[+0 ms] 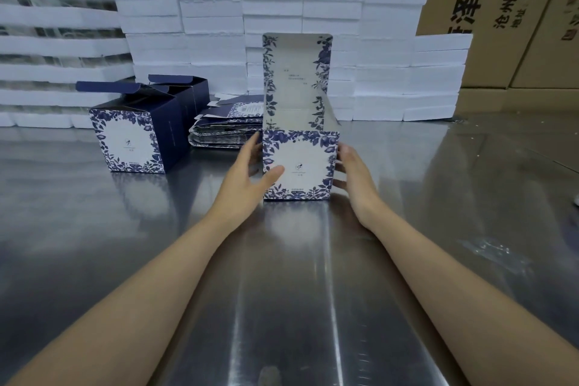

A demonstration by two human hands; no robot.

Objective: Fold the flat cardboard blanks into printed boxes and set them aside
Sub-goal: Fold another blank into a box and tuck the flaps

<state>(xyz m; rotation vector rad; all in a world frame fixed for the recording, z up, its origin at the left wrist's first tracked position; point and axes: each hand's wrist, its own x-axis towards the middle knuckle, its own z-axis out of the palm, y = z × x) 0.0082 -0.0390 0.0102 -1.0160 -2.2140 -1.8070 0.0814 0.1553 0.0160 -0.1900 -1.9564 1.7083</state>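
On the steel table, just above centre, a box stands formed, its blue-flowered front facing the person and its lid standing straight up at 12 o'clock, not yet tucked. The left hand rests at the box's 9 o'clock side, fingers fairly straight along the left wall and thumb laid across the lower front; the right hand sits at its 3 o'clock side, fingers loosely extended against the right wall. Neither hand is curled tight; the box looks steadied between two open palms rather than gripped. At 10 o'clock from it, well to the left, finished boxes stand together, at least two, with their navy top flaps loose and part raised. Between them and the box in hand, at about 11 o'clock, lies a stack of blanks, still flat and fairly thick. Foam blocks are piled behind, with brown cartons at 1 o'clock. By my reading the task is early: a few boxes done, this one needs only setting aside, perhaps its lid closed first, and most blanks remain to fold.
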